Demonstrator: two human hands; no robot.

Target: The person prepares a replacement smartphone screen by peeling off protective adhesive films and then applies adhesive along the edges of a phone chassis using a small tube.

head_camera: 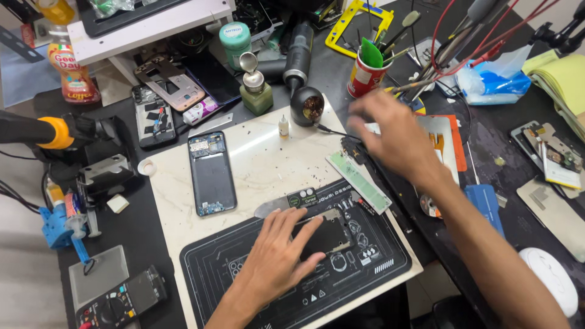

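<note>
Phone part: dark flat slab w/ metal frame edge, lying on black work mat, front-centre of counter; mostly covered by left hand.
Left hand: palm down, fingers spread flat, pressing on phone part; grip not closed round it, just resting on top.
Right hand: raised above counter, blurred, fingers loosely spread, grip released, holds nothing; nearest to red cup of tools and white panel w/ orange flex beneath it.
Metal spatula: thin blade, just behind left fingertips, at mat's rear edge.
Green strip: long narrow part, lying diagonal, right of phone part, near mat corner.
Opened phone: back off, board showing top and bottom, upright on white marble slab, well left of right hand.
Small dropper bottle: white, on slab near black round tool head.
Green glass bottle: metal cap flipped open, rear of slab.
Multimeter: front-left corner.
Blue pad: under right forearm.
White mouse: far right.
</note>
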